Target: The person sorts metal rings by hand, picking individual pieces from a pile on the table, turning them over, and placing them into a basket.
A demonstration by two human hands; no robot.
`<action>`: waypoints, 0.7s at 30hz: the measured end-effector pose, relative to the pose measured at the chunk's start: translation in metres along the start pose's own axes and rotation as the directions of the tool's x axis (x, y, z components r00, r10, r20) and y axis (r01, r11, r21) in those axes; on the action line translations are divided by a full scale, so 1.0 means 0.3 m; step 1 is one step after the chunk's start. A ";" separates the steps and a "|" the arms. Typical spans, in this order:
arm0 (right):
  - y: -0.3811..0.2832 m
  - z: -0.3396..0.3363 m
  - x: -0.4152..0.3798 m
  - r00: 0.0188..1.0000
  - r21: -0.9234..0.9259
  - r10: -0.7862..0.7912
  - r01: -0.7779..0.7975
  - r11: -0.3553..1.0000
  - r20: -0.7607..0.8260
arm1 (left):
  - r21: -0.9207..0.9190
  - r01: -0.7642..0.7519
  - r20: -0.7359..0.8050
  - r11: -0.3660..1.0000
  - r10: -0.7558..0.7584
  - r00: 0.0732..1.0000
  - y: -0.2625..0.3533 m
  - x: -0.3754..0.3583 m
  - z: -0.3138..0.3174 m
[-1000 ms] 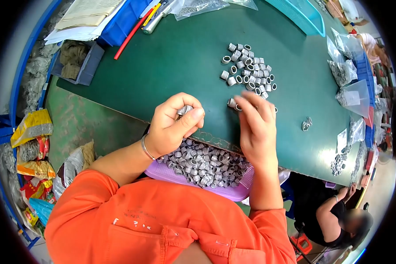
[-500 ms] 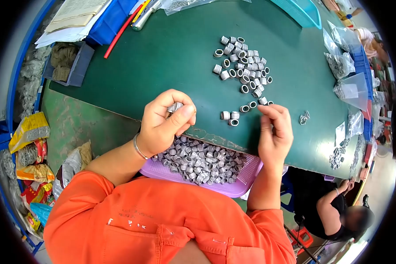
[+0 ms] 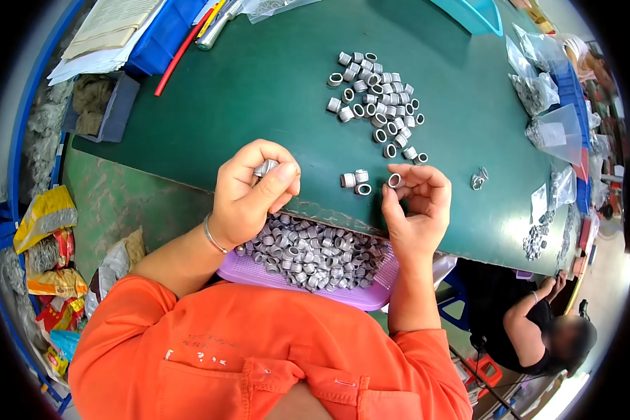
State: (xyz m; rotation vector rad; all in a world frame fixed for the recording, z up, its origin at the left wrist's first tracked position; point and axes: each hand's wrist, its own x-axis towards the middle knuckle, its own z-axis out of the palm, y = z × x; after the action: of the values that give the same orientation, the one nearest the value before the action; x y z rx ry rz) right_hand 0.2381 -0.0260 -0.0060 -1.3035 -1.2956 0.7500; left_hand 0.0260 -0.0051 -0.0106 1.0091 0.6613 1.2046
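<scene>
My left hand [image 3: 253, 183] is closed above the table's near edge, curled around at least one grey metal ring [image 3: 265, 168]; anything deeper in the fist is hidden. A metal ring [image 3: 394, 180] sits at the fingertips of my right hand [image 3: 421, 206], pinched between thumb and forefinger just over the table. Between the hands lies a small group of three rings [image 3: 348, 180]. Farther back, a loose cluster of similar short ribbed rings [image 3: 390, 99] spreads over the green table [image 3: 259, 91].
Below the table edge, a purple basket [image 3: 234, 269] holds a heap of rings. A blue bin [image 3: 129, 59], a red stick-like item [image 3: 182, 61] and a grey box [image 3: 119, 105] are at left. Plastic bags [image 3: 556, 136] line the right side, where another person [image 3: 528, 322] sits.
My right hand has moved left and lower, and now has a ring at its fingertips. Loose rings that lay beside the group of three are gone from there. My left hand stays closed.
</scene>
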 end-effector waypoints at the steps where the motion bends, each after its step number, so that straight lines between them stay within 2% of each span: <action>1: 0.003 -0.006 -0.003 1.000 -0.020 0.004 -0.003 1.000 0.022 | 0.004 0.000 -0.006 1.000 0.000 1.000 0.001 0.000 0.002; 4: 0.010 -0.010 -0.003 0.999 0.039 0.046 -0.047 0.998 0.022 | 0.037 -0.010 0.004 0.999 0.010 1.000 0.001 0.000 0.001; 13: 0.020 -0.010 -0.010 0.999 -0.033 0.029 -0.027 0.999 0.038 | 0.070 -0.020 0.021 0.997 0.018 1.000 0.001 0.001 0.001; 20: 0.014 -0.011 -0.013 0.999 -0.019 0.032 -0.032 0.999 0.041 | 0.071 0.010 0.010 0.997 -0.011 1.000 0.008 0.001 0.005; 21: 0.004 -0.016 -0.016 0.987 0.147 0.138 -0.148 0.978 0.079 | 0.073 0.010 0.012 0.997 -0.011 1.000 0.008 -0.003 0.008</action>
State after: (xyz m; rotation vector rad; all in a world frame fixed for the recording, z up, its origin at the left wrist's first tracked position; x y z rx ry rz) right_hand 0.2420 -0.0316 -0.0073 -1.2656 -1.1827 0.9834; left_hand 0.0269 -0.0065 -0.0075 1.0724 0.7041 1.1707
